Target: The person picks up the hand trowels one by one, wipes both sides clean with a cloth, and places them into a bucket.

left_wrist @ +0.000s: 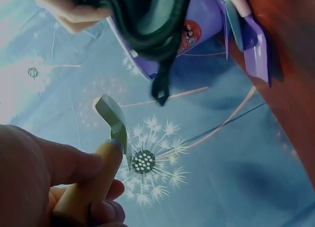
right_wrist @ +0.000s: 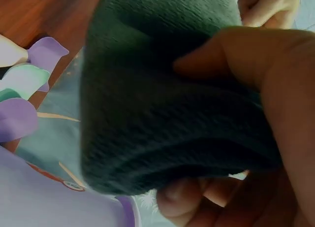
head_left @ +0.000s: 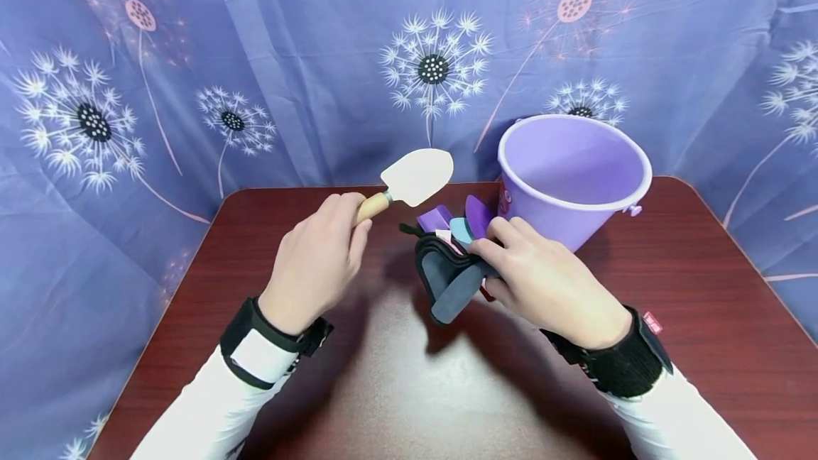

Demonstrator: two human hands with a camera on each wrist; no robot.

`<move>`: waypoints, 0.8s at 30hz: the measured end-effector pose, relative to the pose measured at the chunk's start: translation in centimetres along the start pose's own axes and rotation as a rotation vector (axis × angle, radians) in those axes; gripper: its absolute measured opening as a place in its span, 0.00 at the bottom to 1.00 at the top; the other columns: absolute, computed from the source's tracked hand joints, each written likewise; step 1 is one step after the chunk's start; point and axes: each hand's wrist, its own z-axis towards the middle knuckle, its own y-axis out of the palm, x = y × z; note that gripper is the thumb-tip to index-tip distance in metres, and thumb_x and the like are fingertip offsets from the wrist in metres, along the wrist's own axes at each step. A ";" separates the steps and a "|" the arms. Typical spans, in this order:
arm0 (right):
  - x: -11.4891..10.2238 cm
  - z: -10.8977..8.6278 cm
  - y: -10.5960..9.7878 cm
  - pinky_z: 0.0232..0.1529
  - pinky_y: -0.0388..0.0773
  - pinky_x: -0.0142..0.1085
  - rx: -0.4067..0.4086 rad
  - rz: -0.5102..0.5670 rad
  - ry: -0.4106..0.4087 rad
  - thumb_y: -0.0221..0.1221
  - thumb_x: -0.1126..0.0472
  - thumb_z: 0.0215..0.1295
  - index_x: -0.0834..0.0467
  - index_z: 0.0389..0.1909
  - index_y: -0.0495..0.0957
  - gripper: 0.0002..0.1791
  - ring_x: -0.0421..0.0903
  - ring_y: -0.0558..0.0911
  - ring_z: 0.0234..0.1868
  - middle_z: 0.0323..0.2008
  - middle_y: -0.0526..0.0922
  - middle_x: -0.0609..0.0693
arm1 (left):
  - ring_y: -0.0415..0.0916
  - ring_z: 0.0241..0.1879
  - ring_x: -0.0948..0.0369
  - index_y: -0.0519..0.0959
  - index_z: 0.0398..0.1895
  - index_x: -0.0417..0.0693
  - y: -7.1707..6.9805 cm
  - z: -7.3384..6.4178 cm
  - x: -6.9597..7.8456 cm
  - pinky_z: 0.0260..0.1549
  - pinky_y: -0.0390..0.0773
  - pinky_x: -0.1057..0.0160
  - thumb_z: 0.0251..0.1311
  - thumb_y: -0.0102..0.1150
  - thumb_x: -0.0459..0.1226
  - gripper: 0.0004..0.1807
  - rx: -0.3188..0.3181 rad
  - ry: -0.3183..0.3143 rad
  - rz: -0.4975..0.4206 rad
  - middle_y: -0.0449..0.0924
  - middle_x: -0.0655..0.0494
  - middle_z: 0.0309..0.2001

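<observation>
In the head view my left hand (head_left: 319, 254) grips the light wooden handle of a small trowel (head_left: 418, 174), its cream blade pointing up and right. The left wrist view shows the thumb and fingers wrapped around that handle (left_wrist: 91, 182). My right hand (head_left: 549, 282) holds a folded dark grey fabric piece (head_left: 455, 293) with black edging, raised over the table. A black loop (left_wrist: 160, 86) hangs from the fabric in the left wrist view. Thumb above and fingers below, the right hand pinches the fabric (right_wrist: 147, 118) in the right wrist view.
A lilac bucket (head_left: 543, 215) stands at the table's back right. Purple scoops (head_left: 479, 217) and a teal one (head_left: 461, 231) lie beside it, partly behind the fabric. The brown table (head_left: 716, 318) ends at a blue dandelion-print curtain (head_left: 319, 91).
</observation>
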 end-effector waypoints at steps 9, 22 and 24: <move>-0.4 -0.2 0.1 0.35 0.73 0.37 -0.105 0.020 0.040 0.68 0.57 0.56 0.53 0.44 0.78 0.16 0.44 0.71 0.37 0.35 0.66 0.43 | 0.70 0.23 0.59 0.72 0.49 0.45 -1.0 4.2 1.6 0.17 0.71 0.57 0.70 0.51 0.40 0.11 -0.057 0.089 0.021 0.70 0.56 0.33; -1.4 -0.2 0.1 0.37 0.73 0.36 -0.167 0.016 -0.003 0.72 0.53 0.54 0.52 0.46 0.78 0.20 0.43 0.71 0.37 0.35 0.67 0.43 | 0.70 0.27 0.60 0.67 0.48 0.43 0.1 12.4 5.6 0.25 0.74 0.60 0.75 0.44 0.44 0.13 -0.230 0.212 0.081 0.68 0.53 0.38; -1.5 -0.2 0.0 0.38 0.73 0.36 -0.171 0.018 -0.005 0.73 0.53 0.53 0.53 0.46 0.78 0.21 0.44 0.71 0.37 0.35 0.68 0.43 | 0.70 0.29 0.60 0.68 0.50 0.42 0.7 13.5 6.2 0.27 0.75 0.60 0.75 0.43 0.44 0.14 -0.245 0.237 0.101 0.68 0.52 0.40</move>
